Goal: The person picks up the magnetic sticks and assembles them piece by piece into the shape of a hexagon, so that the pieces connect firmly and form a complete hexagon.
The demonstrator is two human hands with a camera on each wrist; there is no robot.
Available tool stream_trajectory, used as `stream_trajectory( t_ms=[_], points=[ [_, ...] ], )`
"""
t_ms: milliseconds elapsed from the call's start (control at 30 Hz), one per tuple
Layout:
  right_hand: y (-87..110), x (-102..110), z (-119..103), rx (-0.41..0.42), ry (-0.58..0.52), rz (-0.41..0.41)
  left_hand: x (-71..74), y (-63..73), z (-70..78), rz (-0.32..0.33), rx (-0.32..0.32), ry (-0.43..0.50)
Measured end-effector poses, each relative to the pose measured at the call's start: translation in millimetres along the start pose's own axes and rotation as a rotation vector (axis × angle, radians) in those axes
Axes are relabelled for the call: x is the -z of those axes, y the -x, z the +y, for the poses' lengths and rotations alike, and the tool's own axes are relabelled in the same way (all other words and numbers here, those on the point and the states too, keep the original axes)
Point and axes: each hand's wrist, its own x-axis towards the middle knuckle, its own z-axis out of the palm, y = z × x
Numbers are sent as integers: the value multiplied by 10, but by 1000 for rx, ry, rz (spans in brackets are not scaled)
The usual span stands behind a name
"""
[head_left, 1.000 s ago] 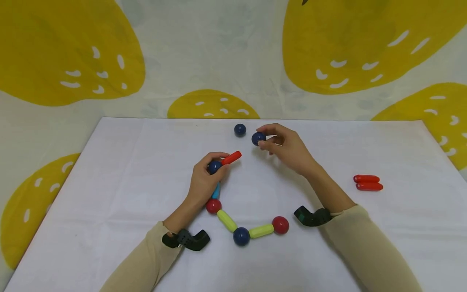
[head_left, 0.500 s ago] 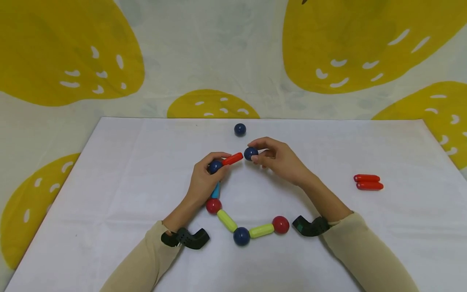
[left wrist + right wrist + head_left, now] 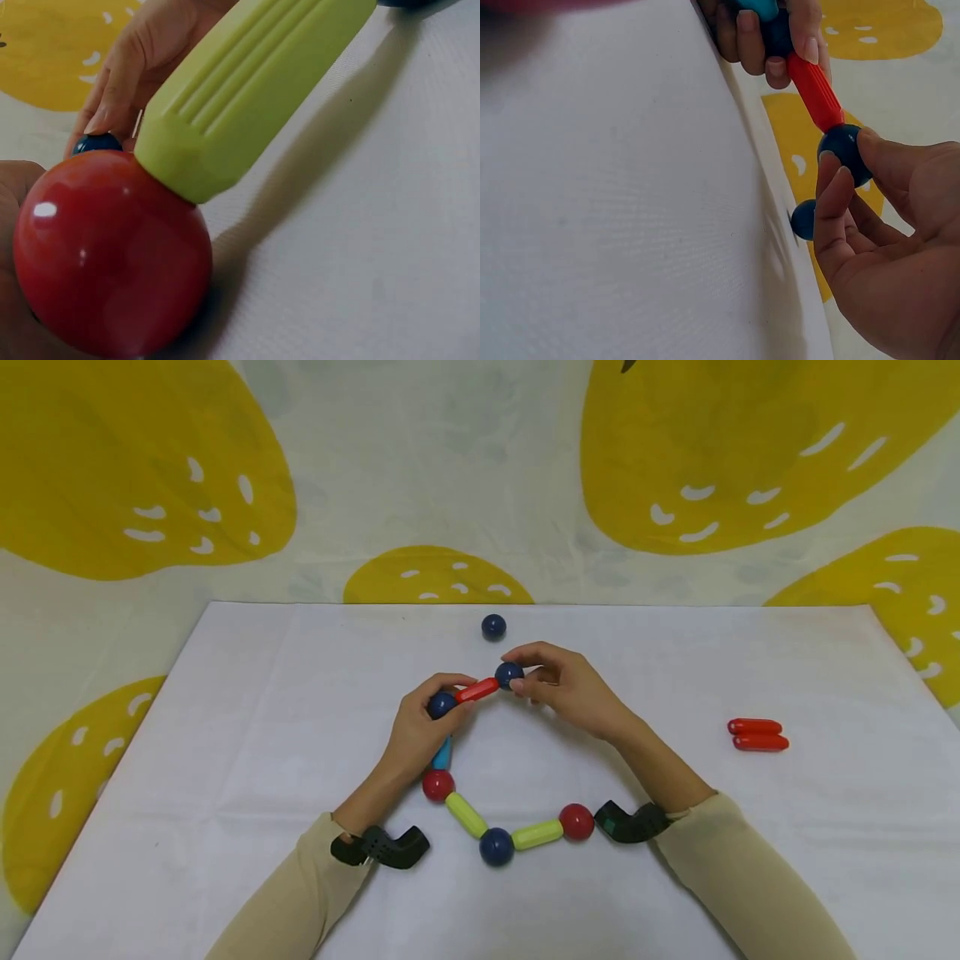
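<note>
My left hand (image 3: 422,720) grips a dark blue ball (image 3: 442,703) at the upper left of a chain of balls and rods. From that ball a red rod (image 3: 477,690) points up and right, its far end against another dark blue ball (image 3: 845,154). The thumb and fingers of my right hand (image 3: 573,689) pinch this second ball. Below my left hand a light blue rod (image 3: 442,754) leads to a red ball (image 3: 438,785). Onward run a lime rod (image 3: 467,815), a blue ball (image 3: 497,847), a second lime rod (image 3: 537,835) and a red ball (image 3: 577,822).
A loose dark blue ball (image 3: 493,627) lies near the back edge of the white-covered table (image 3: 300,652). Two red rods (image 3: 757,734) lie side by side at the right. Behind the table hangs a cloth (image 3: 435,460) with yellow shapes.
My right hand has brought its blue ball down and left, onto the free end of the red rod. The left hand has stayed nearly still.
</note>
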Motion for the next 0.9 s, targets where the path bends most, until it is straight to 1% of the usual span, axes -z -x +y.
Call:
stream_trajectory(
  t_ms=[167,367,533,633,733,900],
  points=[
    [15,8,-11,0,-21,-6,-5,-4,7,0,-6,-15],
    [25,-20,4,28,-114,-30,-6,-10,4,3,-3,2],
    [31,-54,6,0,-156,-35,-8,-9,1,3,-2,12],
    [35,-79,7,-18,-203,-25,-8,-12,7,-1,7,25],
    [35,-110,26,-35,-233,3,-7,-12,8,-5,17,35],
    [46,-160,55,-55,-243,53,-17,-8,10,-1,34,20]
  ],
)
